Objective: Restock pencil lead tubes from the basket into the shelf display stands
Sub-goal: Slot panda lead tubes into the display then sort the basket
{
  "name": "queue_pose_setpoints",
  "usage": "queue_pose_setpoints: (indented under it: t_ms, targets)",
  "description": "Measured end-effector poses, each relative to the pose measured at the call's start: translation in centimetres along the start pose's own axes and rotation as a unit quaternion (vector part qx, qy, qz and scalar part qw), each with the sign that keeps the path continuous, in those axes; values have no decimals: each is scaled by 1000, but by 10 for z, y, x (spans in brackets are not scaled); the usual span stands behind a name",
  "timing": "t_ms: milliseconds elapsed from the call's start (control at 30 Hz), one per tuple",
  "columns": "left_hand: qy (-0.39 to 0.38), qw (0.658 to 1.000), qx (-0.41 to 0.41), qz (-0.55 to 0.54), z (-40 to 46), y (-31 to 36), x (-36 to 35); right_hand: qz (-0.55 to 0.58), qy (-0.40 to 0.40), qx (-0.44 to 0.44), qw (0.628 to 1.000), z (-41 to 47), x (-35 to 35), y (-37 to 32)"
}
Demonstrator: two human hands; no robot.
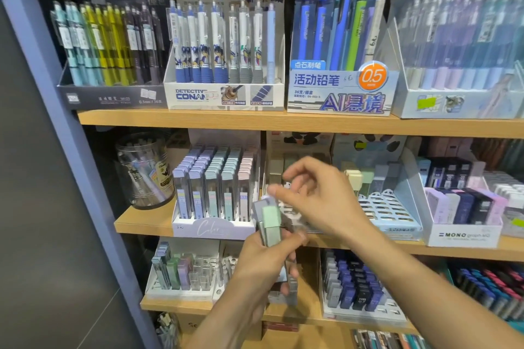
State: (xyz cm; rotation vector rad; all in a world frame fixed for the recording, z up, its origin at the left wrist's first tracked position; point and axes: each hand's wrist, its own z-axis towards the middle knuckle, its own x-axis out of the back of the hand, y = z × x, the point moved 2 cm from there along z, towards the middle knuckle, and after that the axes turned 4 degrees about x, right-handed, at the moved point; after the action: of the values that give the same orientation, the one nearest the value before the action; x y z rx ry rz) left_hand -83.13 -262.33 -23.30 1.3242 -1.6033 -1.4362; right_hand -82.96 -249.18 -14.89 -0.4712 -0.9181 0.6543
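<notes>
The left hand [265, 261] grips a bunch of small rectangular plastic lead tubes [270, 225], mint-green one foremost. Just above them, the right hand [317, 201] has its fingers [279, 193] bent, pinching a tube top, blurred.

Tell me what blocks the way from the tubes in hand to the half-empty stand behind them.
Nothing visible: the left hand grips the lead tubes just before the stand, whose front slots sit open; only the right hand hovers between.

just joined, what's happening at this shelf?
A person is restocking pencil lead tubes. The left hand grips a small bunch of lead tubes, a mint-green-capped one in front. The right hand reaches over the bunch, fingertips at its top, seemingly picking one out; motion blur hides the exact grip. Behind the hands, the pale blue display stand on the middle shelf has many empty slots. No basket in view.
</notes>
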Motion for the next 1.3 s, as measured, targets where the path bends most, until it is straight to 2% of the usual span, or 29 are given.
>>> queue_pose_setpoints:
  t_ms: [67, 133, 300, 433, 567, 667, 733, 833, 967, 1100, 1300]
  targets:
    - [4, 1000, -8, 18, 1, -1, -2, 45, -76, -69, 994, -19, -6, -1]
    - [-2, 1000, -13, 28, 0, -3, -4, 84, -96, -114, 985, -26, -8, 7]
    - [-23, 1000, -21, 2, -4, -1, -7, 239, -78, -188, 949, -27, 1, 21]
    - [-20, 999, -14, -41, -5, 3, -7, 305, -42, -193, 932, -23, 10, 32]
    - [-12, 999, -8, -32, -6, 6, -6, 342, 16, -189, 920, -16, 19, 40]
    - [3, 999, 1, -33, -2, 0, -4, 295, 96, -156, 938, -2, 27, 46]
    - [8, 999, 13, -33, 1, -3, -4, 223, 128, -125, 958, 10, 27, 49]
    - [-5, 999, 21, -33, 2, -4, -5, 78, 150, -54, 984, 21, 22, 45]
    - [-19, 998, 40, -46, 3, -3, -2, -38, 140, 26, 989, 31, 13, 38]
    - [-40, 997, 44, -40, 1, 0, 1, -68, 106, 51, 991, 36, 5, 43]
    - [-55, 996, 45, -60, -1, 2, 2, -53, 78, 56, 994, 40, 1, 40]
